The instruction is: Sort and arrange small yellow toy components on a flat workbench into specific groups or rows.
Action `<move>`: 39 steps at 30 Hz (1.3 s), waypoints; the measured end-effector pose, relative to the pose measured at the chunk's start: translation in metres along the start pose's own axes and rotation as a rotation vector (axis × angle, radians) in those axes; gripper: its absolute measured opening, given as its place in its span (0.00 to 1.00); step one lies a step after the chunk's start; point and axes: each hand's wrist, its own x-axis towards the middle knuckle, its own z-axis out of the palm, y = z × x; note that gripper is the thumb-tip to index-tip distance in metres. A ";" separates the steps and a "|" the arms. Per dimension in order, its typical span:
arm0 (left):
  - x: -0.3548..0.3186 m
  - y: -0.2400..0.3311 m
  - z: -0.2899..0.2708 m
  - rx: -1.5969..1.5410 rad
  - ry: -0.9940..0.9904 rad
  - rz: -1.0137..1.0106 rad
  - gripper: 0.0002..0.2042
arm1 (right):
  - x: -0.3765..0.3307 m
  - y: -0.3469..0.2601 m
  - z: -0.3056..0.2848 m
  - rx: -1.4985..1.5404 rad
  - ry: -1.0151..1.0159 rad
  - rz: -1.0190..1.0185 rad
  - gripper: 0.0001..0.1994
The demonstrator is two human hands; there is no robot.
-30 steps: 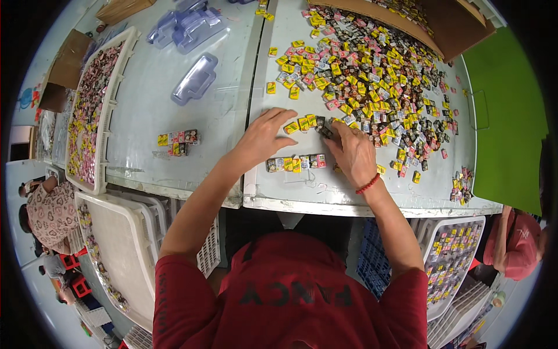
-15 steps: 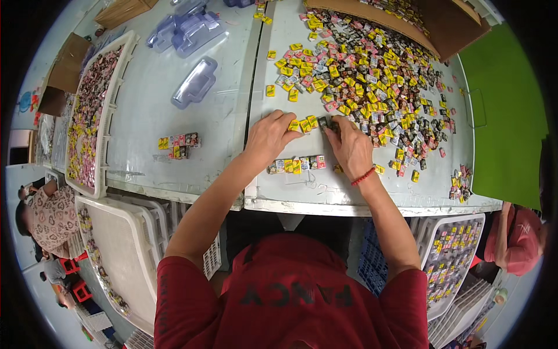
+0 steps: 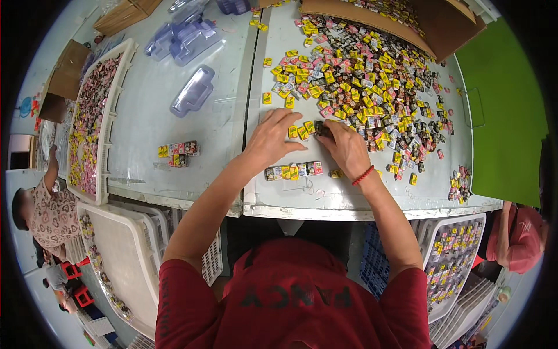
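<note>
My left hand [image 3: 270, 139] is open, thumb and fingers spread apart, beside a short slanted row of small yellow boxes [image 3: 303, 133]. At the row's right end, the thumb and fingers of my right hand [image 3: 349, 152] are closed on a small black box [image 3: 319, 127], partly hidden by the fingertips. Nearer to me lies a straight row of small mixed boxes [image 3: 293, 171], in black, white, yellow and pink. A large pile of loose small boxes [image 3: 372, 87] spreads beyond and to the right of my right hand.
An open cardboard box [image 3: 372, 23] lies at the far side of the pile. Clear plastic trays [image 3: 193, 91] and a small block of boxes [image 3: 178, 153] rest on the left table. White crates [image 3: 110, 125] stand left; another crate [image 3: 453, 262] is lower right. Other people are at both sides.
My left thumb and fingers have spread and come away from the yellow boxes. My right hand has shifted slightly left with the black box. A person at far left has raised an arm.
</note>
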 end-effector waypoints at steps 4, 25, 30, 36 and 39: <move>0.012 -0.001 0.018 -0.142 -0.147 0.091 0.28 | -0.008 0.001 -0.003 -0.006 0.056 0.039 0.16; 0.006 -0.011 0.011 -0.261 -0.057 0.063 0.17 | 0.008 -0.008 -0.003 -0.013 0.187 0.046 0.10; 0.047 -0.004 0.023 -0.152 0.099 0.096 0.07 | 0.025 0.002 0.013 -0.316 0.239 -0.085 0.09; 0.084 -0.016 0.052 0.021 0.074 0.269 0.07 | 0.020 0.004 0.017 -0.359 0.347 -0.104 0.06; 0.090 -0.014 0.057 0.120 0.009 0.310 0.08 | 0.015 0.007 0.014 -0.347 0.266 -0.056 0.08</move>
